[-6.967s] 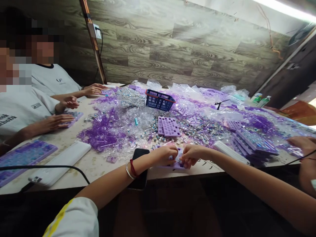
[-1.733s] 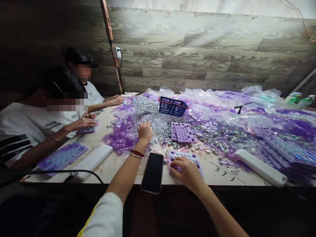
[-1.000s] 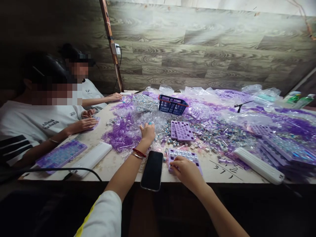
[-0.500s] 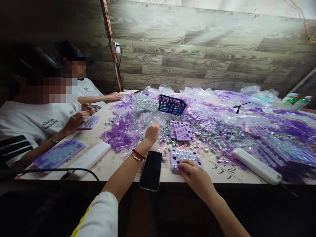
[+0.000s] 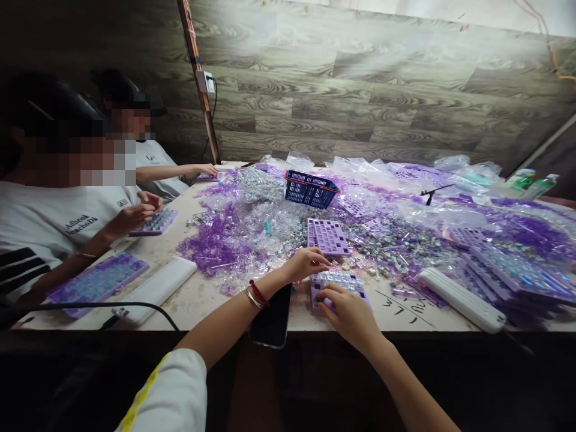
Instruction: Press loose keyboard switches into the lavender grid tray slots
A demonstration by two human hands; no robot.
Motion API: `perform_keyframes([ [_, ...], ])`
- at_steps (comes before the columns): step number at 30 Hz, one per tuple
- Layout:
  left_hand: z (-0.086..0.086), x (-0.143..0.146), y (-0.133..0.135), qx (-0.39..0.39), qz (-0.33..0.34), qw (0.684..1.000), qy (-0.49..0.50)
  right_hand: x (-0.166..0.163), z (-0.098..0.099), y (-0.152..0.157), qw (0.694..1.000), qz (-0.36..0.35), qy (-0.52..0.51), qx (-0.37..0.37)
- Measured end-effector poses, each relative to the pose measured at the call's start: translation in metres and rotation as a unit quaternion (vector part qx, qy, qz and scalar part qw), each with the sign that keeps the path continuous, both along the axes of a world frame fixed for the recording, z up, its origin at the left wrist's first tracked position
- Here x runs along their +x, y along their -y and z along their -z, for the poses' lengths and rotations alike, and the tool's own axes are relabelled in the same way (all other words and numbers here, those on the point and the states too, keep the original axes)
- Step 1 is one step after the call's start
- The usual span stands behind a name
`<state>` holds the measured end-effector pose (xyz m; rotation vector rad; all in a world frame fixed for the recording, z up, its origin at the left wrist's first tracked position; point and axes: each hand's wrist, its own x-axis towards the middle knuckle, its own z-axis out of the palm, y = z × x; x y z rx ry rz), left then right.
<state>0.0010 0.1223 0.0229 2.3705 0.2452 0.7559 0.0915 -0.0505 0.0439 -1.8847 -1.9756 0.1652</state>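
Note:
A small purple keyboard plate, partly filled with clear switches, lies near the table's front edge. My right hand rests on its near left corner with the fingers curled onto it. My left hand hovers at the plate's far left edge, fingers bent in a pinch; what they hold is too small to make out. An empty purple plate lies just behind. Loose switches are heaped to the right of it.
A black phone overhangs the table edge under my left forearm. A blue basket stands further back among plastic bags. White bars lie left and right. Two other people work on purple keyboards at the left.
My left hand has come back from the switch heap to the plate's far left edge, crossing over the phone. My right hand stays on the plate's near corner.

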Motion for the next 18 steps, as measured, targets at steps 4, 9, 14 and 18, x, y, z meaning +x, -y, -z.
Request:
perform_keyframes([
  [4, 0.001, 0.002, 0.000, -0.016, 0.017, 1.000, 0.005, 0.003, 0.001, -0.004, 0.998, 0.013, -0.055, -0.008],
  [9, 0.001, 0.001, 0.002, -0.028, 0.028, 0.999, 0.007, 0.004, -0.009, -0.013, 0.996, 0.004, -0.070, -0.051],
  [14, 0.002, 0.000, 0.001, -0.051, 0.029, 0.998, -0.005, 0.006, -0.008, -0.015, 0.997, -0.002, -0.069, -0.047],
  [18, -0.001, 0.001, -0.002, -0.073, 0.021, 0.997, -0.024, 0.014, -0.004, -0.010, 0.994, -0.004, -0.106, -0.016],
])
